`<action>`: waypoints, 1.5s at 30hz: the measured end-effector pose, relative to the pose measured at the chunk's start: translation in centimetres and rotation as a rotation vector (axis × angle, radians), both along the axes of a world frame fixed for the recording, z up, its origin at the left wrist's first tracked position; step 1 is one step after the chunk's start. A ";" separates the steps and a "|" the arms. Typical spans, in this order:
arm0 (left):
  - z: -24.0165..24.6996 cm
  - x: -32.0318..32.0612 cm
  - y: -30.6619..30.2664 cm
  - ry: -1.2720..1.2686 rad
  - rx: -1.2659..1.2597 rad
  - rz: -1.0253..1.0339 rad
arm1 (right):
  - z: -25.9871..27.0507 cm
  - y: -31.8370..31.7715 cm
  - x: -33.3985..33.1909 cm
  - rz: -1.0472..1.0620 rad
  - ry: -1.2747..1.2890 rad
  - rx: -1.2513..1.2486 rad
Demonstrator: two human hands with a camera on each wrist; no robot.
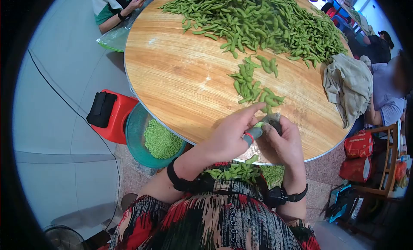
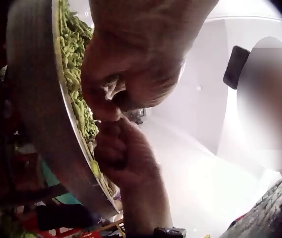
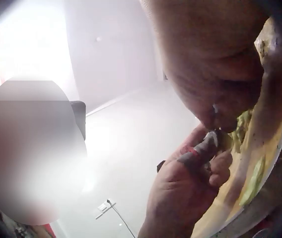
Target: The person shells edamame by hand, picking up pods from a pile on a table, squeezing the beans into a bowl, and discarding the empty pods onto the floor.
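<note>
Over the near edge of the round table, both hands meet at a green soybean pod, which is mostly hidden by fingers. My left hand pinches it, the index finger stretched out above. A grey cover with a red band sits on the left thumb. From the other side my right hand grips the pod's end with thumb and curled fingers, which also wear grey covering. Just beyond the hands lies a small group of pods. The wrist views show the fingertips of both hands touching, in shadow.
A large heap of pods covers the far side of the wooden table. More pods lie at my lap, beside shelled beans. A teal basket of shelled beans stands lower left. A grey cloth hangs over the right edge.
</note>
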State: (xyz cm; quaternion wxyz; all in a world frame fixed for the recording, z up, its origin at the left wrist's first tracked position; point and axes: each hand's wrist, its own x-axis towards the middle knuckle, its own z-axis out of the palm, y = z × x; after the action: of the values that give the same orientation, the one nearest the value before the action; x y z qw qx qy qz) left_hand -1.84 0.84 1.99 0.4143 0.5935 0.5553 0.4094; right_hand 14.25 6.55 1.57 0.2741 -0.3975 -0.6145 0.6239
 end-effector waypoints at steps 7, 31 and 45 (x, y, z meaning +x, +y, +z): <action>-1.0 -0.3 0.3 -0.071 0.142 0.034 | -0.8 0.0 -0.9 -0.074 0.118 -0.133; -2.3 -1.8 -0.2 -0.959 -0.155 0.219 | -0.6 2.2 -2.0 -0.005 -0.754 0.991; -1.7 0.6 -0.2 -1.131 -0.210 0.041 | 1.6 -0.4 -0.2 0.045 0.169 -0.376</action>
State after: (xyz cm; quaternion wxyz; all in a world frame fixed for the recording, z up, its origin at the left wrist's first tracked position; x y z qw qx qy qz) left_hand -1.25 0.66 0.31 0.6956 0.2270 0.2965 0.6137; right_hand 14.02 6.16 3.20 0.2316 -0.3739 -0.4709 0.7647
